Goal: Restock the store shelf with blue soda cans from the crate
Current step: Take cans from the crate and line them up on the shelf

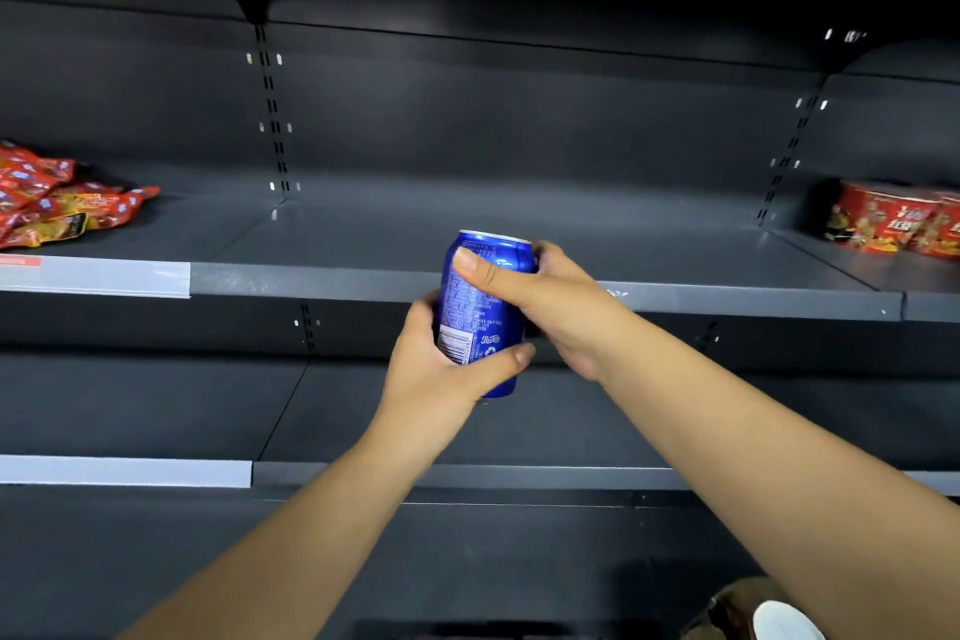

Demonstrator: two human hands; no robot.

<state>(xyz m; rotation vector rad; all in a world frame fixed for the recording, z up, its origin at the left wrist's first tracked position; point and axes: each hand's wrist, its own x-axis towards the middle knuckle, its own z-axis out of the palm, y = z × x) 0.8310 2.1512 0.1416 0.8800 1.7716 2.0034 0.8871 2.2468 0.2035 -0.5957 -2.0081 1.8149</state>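
Note:
A blue soda can (480, 307) is held upright in the air, just in front of the dark grey middle shelf (649, 250), near its front edge. My left hand (441, 374) grips the can's lower half from the left, thumb across the front. My right hand (545, 296) grips the upper half from the right, thumb lying over the label near the rim. The can's bottom sits level with the gap below the shelf lip. The crate is not clearly in view.
Red snack bags (62, 198) lie at the shelf's left end, and red noodle bowls (898, 224) stand at its right end. A lower shelf (156, 405) runs beneath. A shoe (779, 618) shows at the bottom right.

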